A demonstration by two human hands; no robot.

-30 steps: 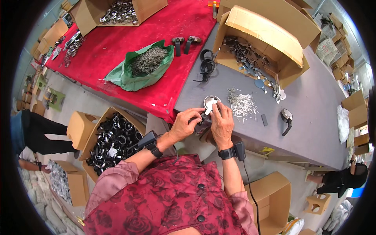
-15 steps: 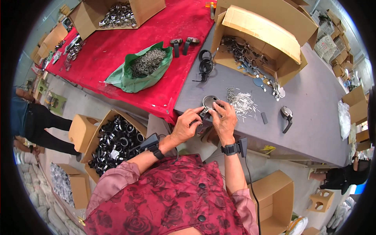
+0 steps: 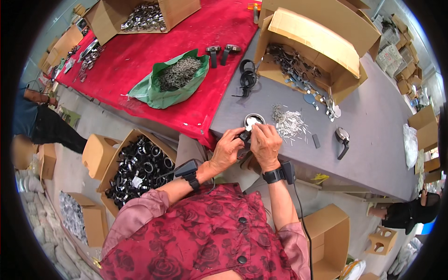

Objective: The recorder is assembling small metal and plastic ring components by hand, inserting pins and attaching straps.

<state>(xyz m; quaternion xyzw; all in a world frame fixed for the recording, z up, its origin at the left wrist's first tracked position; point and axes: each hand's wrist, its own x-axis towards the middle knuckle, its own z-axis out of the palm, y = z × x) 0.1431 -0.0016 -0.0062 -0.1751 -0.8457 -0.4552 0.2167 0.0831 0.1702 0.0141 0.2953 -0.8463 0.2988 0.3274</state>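
A wristwatch [image 3: 255, 116] with a round silver-rimmed case and a black strap is held just over the near edge of the grey table. My left hand [image 3: 227, 150] is closed around its strap side, at the lower left of the case. The fingers of my right hand [image 3: 266, 146] are pressed together on the lower right rim and cover part of it. Something bright white shows inside the case; whether it is a part or a reflection I cannot tell. Right beyond my right hand lies a pile of small silver pins [image 3: 290, 123], with a dark grey bar [image 3: 316, 141] beside it.
Another watch [image 3: 343, 139] lies to the right. Black rings [image 3: 247, 80] sit near the red cloth [image 3: 186, 119], which bears a green bag [image 3: 154, 97] of metal bits. A cardboard box [image 3: 322, 35] spills discs. Below left, a carton [image 3: 105, 205] holds black watch parts. A person [image 3: 32, 121] stands left.
My right fingers have drawn together and shifted from the case's upper right side to its lower right. Bright white now shows inside the case, which looked grey before. The person at left has moved.
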